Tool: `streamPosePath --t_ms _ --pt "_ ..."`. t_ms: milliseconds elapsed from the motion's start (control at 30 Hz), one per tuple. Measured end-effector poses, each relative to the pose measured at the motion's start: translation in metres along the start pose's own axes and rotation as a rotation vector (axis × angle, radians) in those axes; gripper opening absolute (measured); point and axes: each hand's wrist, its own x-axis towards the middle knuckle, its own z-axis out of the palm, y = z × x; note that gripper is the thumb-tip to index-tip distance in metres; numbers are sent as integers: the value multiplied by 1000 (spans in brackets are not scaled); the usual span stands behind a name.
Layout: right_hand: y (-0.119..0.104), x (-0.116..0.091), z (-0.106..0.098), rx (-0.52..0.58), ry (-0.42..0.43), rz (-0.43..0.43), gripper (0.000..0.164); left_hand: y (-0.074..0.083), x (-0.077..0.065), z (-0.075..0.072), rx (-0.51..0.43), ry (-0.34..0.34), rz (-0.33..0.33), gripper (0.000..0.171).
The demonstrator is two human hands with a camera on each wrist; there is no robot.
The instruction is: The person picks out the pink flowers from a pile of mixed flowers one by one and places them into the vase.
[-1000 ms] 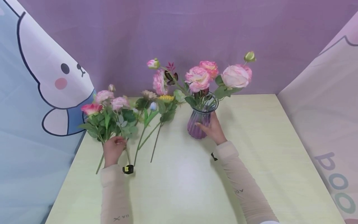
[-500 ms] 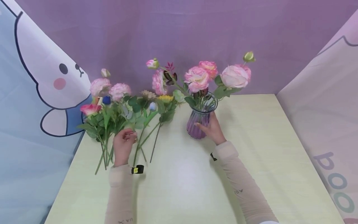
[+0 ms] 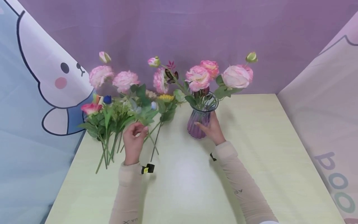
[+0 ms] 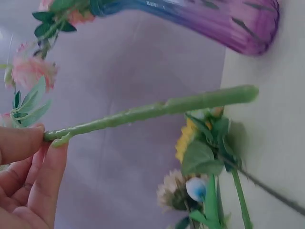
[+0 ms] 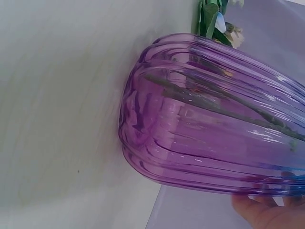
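Observation:
My left hand (image 3: 133, 143) pinches the green stem (image 4: 143, 112) of a pink artificial peony (image 3: 126, 81) between thumb and fingers. That spray carries two full blooms and a bud, raised above the other flowers on the left. In the left wrist view the lower end of the stem sticks out past the fingertips. My right hand (image 3: 214, 132) grips the side of a ribbed purple glass vase (image 3: 196, 126) standing on the table. Several pink blooms (image 3: 197, 77) rise from its mouth, and dark stems (image 5: 209, 102) show through the glass in the right wrist view.
Loose flowers lie left of the vase: a deep pink rose (image 3: 91, 108), a blue bud (image 3: 107, 99), a pale blue tulip (image 4: 196, 189) and a yellow flower (image 3: 166, 98). A purple cloth (image 3: 179, 34) hangs behind the table (image 3: 179, 186); printed cloths flank both sides.
My left hand has moved right and lifted the pink peony spray up out of the left bunch, uncovering the blue bud. The right hand and the vase stay in place.

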Motion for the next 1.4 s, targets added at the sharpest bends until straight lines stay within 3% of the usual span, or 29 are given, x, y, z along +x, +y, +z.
streamPosePath --t_ms 467,800,1100,1233,1400 --pt "1 0 2 4 7 -5 90 41 -2 36 -113 -24 216 15" --pt "1 0 1 2 1 16 90 81 5 69 -140 -113 372 14" --pt "1 1 2 -7 -5 17 91 109 19 100 -204 -99 601 13" --pt "1 0 1 -10 0 20 90 117 23 111 -255 -100 633 12" --pt "2 1 1 5 5 7 89 122 28 128 -312 -61 614 14"
